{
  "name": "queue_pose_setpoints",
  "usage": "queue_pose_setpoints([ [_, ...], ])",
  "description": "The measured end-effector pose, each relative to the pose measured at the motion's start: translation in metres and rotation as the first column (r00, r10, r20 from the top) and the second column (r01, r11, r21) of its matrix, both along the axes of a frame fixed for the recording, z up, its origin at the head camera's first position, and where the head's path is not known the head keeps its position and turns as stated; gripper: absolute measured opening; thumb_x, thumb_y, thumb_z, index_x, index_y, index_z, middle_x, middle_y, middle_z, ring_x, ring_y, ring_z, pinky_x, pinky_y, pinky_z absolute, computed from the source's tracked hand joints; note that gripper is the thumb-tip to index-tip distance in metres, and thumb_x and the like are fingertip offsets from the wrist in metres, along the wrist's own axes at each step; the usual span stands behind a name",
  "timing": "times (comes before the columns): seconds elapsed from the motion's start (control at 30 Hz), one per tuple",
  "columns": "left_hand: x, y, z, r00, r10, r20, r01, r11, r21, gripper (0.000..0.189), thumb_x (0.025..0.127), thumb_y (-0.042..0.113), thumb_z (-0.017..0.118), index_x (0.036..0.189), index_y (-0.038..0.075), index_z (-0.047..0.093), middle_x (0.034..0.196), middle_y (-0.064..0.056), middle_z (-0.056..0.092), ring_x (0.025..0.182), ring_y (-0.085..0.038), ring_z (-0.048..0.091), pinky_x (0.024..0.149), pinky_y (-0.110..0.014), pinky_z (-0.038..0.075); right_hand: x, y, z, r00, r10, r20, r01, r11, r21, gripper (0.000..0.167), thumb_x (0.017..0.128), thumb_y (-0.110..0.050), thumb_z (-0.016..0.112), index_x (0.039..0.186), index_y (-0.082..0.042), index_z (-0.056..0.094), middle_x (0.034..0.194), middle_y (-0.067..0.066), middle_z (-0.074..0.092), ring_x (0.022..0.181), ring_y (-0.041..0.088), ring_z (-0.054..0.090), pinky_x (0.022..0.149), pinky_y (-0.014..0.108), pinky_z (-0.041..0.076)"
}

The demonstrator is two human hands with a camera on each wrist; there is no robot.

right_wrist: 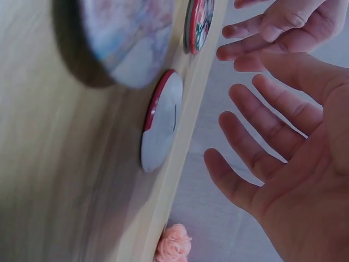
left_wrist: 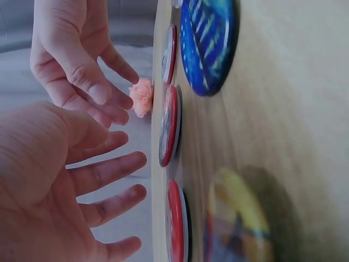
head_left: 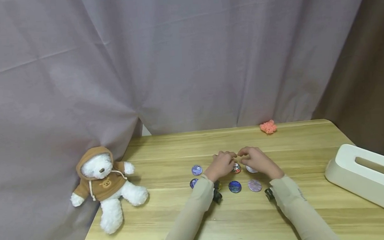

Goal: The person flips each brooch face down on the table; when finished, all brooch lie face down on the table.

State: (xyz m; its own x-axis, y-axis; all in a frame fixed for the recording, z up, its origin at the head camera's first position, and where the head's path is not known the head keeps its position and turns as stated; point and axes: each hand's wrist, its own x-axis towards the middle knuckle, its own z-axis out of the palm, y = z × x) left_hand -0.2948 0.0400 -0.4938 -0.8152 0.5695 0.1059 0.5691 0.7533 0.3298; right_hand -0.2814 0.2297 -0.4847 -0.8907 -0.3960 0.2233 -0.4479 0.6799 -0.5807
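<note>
Round pin badges lie in two rows on the wooden table. My left hand [head_left: 221, 165] hovers over the back row with its fingers spread, nearest a red-rimmed badge [head_left: 236, 168]. Close beside it, my right hand [head_left: 259, 162] also holds nothing and hangs above a white badge [right_wrist: 163, 123], partly hiding it in the head view. In the front row are a dark blue badge [head_left: 235, 186], a pale pink-purple badge [head_left: 254, 185] and a yellow badge [left_wrist: 237, 218], mostly behind my left wrist. Two purplish badges, a lavender one [head_left: 197, 170] and a darker one [head_left: 193, 183], lie at the left.
A white plush bear [head_left: 110, 193] in a brown hoodie sits at the table's left edge. At the right stands a long white box [head_left: 356, 174] with a slot on top. A coral fluffy bundle [head_left: 268, 127] lies near the back edge, before a grey curtain [head_left: 190, 63].
</note>
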Motion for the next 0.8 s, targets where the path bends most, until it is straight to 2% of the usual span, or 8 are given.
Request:
queue_pose_setpoints([
  [0.17, 0.002, -0.007, -0.001, 1.000, -0.001, 0.011, 0.001, 1.000, -0.011, 0.032, 0.096, 0.020, 0.063, 0.128, 0.013, 0.067, 0.114, 0.000, 0.070, 0.103, -0.022, 0.059, 0.093, -0.049, 0.041, 0.002, -0.006, 0.003, 0.999, 0.015, 0.046, -0.016, 1.000, 0.019, 0.026, 0.085, 0.001, 0.072, 0.109, 0.009, 0.068, 0.109, 0.024, 0.070, 0.107, 0.047, 0.063, 0.092, 0.060, 0.048],
  [0.33, 0.005, -0.011, 0.001, 1.000, 0.003, 0.021, -0.002, 0.999, -0.045, 0.038, 0.086, 0.019, 0.076, 0.124, 0.016, 0.069, 0.110, 0.005, 0.071, 0.096, -0.018, 0.056, 0.091, -0.042, 0.039, 0.003, -0.011, 0.004, 0.997, 0.042, 0.064, -0.046, 0.998, 0.053, 0.034, 0.072, 0.008, 0.073, 0.106, 0.011, 0.068, 0.103, 0.024, 0.070, 0.098, 0.042, 0.064, 0.088, 0.056, 0.050],
  [0.5, 0.004, -0.012, 0.003, 1.000, 0.004, 0.021, -0.003, 0.998, -0.063, 0.039, 0.074, 0.010, 0.083, 0.111, 0.016, 0.072, 0.101, 0.007, 0.072, 0.088, -0.016, 0.053, 0.087, -0.042, 0.039, 0.000, -0.018, 0.001, 0.995, 0.080, 0.059, -0.085, 0.991, 0.098, 0.028, 0.064, 0.008, 0.075, 0.092, 0.005, 0.070, 0.083, 0.011, 0.068, 0.075, 0.024, 0.059, 0.073, 0.044, 0.051],
  [0.6, 0.004, -0.012, 0.002, 1.000, 0.004, 0.024, -0.002, 0.998, -0.065, 0.036, 0.072, 0.008, 0.084, 0.105, 0.017, 0.073, 0.098, 0.008, 0.071, 0.086, -0.016, 0.052, 0.088, -0.046, 0.040, -0.001, -0.023, -0.001, 0.996, 0.083, 0.034, -0.087, 0.984, 0.158, 0.024, 0.062, 0.004, 0.080, 0.082, -0.002, 0.069, 0.072, 0.001, 0.062, 0.065, 0.017, 0.052, 0.063, 0.037, 0.048],
  [0.73, 0.005, -0.012, 0.001, 1.000, 0.004, 0.027, -0.002, 0.998, -0.063, 0.035, 0.072, 0.008, 0.084, 0.104, 0.017, 0.073, 0.098, 0.008, 0.072, 0.086, -0.016, 0.052, 0.088, -0.048, 0.040, 0.001, -0.026, -0.002, 0.998, 0.056, 0.010, -0.057, 0.973, 0.224, 0.025, 0.059, 0.002, 0.082, 0.076, -0.007, 0.067, 0.070, -0.003, 0.060, 0.064, 0.016, 0.050, 0.061, 0.037, 0.045],
  [0.8, 0.006, -0.011, 0.001, 1.000, 0.004, 0.025, -0.003, 0.998, -0.063, 0.036, 0.071, 0.008, 0.084, 0.104, 0.017, 0.074, 0.100, 0.008, 0.072, 0.086, -0.016, 0.052, 0.088, -0.048, 0.041, 0.001, -0.027, -0.002, 0.999, 0.037, 0.027, -0.042, 0.971, 0.235, 0.026, 0.059, 0.003, 0.082, 0.077, -0.008, 0.067, 0.071, -0.002, 0.061, 0.064, 0.016, 0.051, 0.063, 0.038, 0.045],
])
